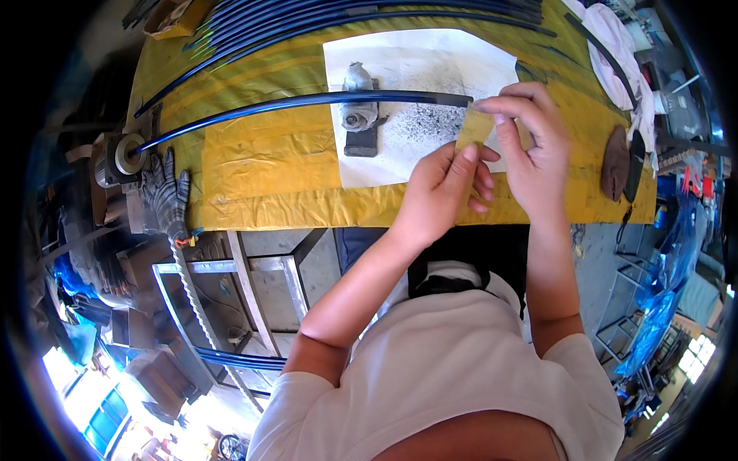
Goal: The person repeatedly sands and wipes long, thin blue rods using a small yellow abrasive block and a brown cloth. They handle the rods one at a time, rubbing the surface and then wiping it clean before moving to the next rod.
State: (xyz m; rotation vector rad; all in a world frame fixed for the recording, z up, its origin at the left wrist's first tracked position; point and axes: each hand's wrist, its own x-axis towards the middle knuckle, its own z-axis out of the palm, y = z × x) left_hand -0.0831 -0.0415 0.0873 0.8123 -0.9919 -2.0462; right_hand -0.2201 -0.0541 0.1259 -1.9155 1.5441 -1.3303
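Note:
A long, glossy dark-blue rod [284, 101] runs across the table to a darker, matte tip. Just below that tip is a small tan strip [474, 128], which could be sandpaper or tape. My left hand [438, 184] pinches its lower end between thumb and fingers. At the upper edge of the strip, my right hand [538, 142] is closed, thumb and index finger against it beside the rod's tip. Under the rod stands a small grey rest [359, 119] with rounded, wrapped-looking parts. Whether the strip touches the rod cannot be told.
White paper [423, 61] with black specks lies on the yellow-covered table [261, 169]. A round chuck-like part [127, 154] meets the rod's left end, with a grey glove [165, 192] beside it. Several dark rods [307, 19] lie along the far side. A brown pouch-like item [615, 163] sits right.

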